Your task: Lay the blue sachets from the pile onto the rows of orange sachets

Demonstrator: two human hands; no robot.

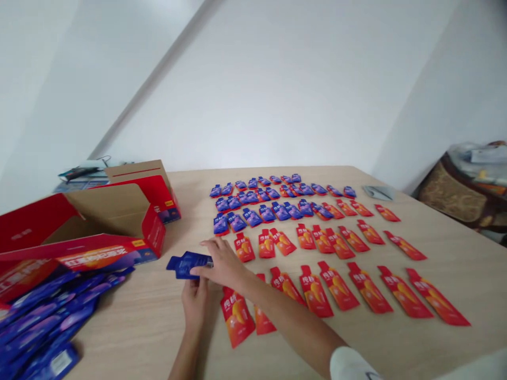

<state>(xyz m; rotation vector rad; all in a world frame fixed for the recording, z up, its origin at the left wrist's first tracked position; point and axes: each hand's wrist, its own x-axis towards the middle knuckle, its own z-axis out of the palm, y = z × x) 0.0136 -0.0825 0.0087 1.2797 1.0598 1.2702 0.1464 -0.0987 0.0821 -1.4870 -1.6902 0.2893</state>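
Above the table, left of the laid-out rows, I hold flat blue pouches [185, 265], apparently a small stack of more than one. My right hand [225, 265] crosses over and pinches their right end between thumb and fingers. From below, my left hand [195, 302] grips their lower edge; its fingertips are partly hidden behind them. Close by my right forearm lie red pouches [238, 317] printed with yellow-orange fruit, two of them partly covered by that arm. Farther back, rows of blue pouches [236, 222] lie on red ones, overlapping in places.
An open red carton [152, 232] stands at the left, with another red box [172, 198] behind it. A heap of blue pouches [51, 322] fills the near left. The wooden table [134, 327] meets a white wall. A grey packet [379, 192] lies at the back right.
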